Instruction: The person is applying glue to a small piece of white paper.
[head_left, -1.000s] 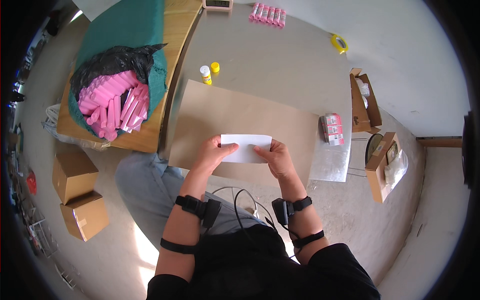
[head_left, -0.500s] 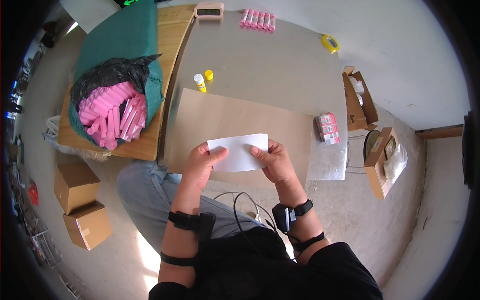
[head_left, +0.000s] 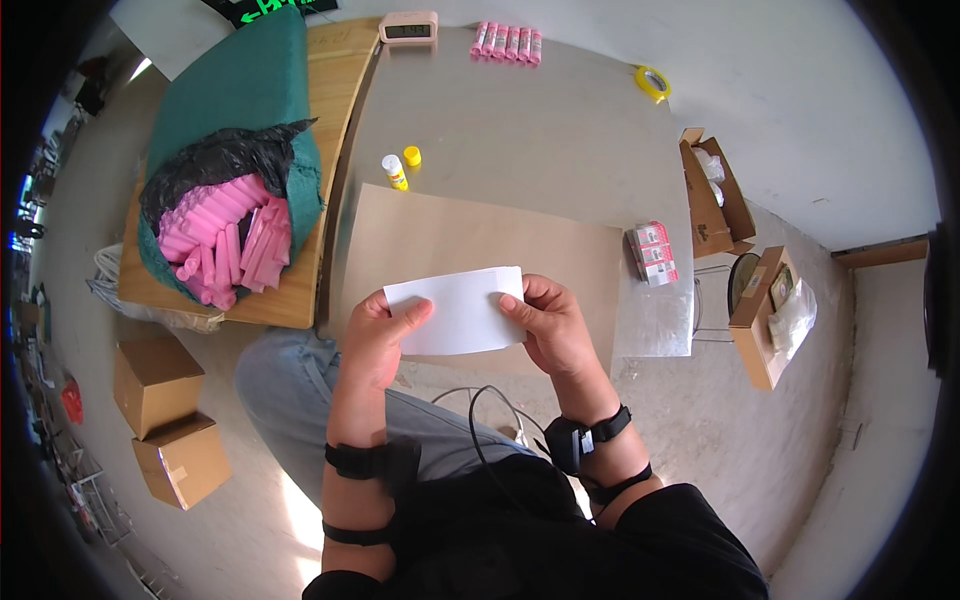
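Observation:
A small white rectangle of paper (head_left: 460, 315) is stretched between my two hands above the near edge of a brown paper sheet (head_left: 480, 232). At its left end, my left hand (head_left: 385, 325) pinches it with the thumb on top. My right hand (head_left: 548, 318) grips the opposite end the same way, its fingers hidden behind. The paper's upper edge looks doubled, so it may be folded or more than one layer. Beyond the brown sheet stands a white-and-yellow glue stick (head_left: 395, 173), with its yellow cap (head_left: 412, 156) beside it.
On the grey table (head_left: 520, 130) lie several pink rolls (head_left: 507, 44), yellow tape (head_left: 653, 83), a pink clock (head_left: 408, 28) and a stack of printed cards (head_left: 653, 254). Left, a green sack (head_left: 235, 75) holds pink rolls. Cardboard boxes (head_left: 180, 460) sit on the floor.
Both hands have shifted a little left with the paper, the left one further, so more of the white paper shows between them. The view has tilted slightly.

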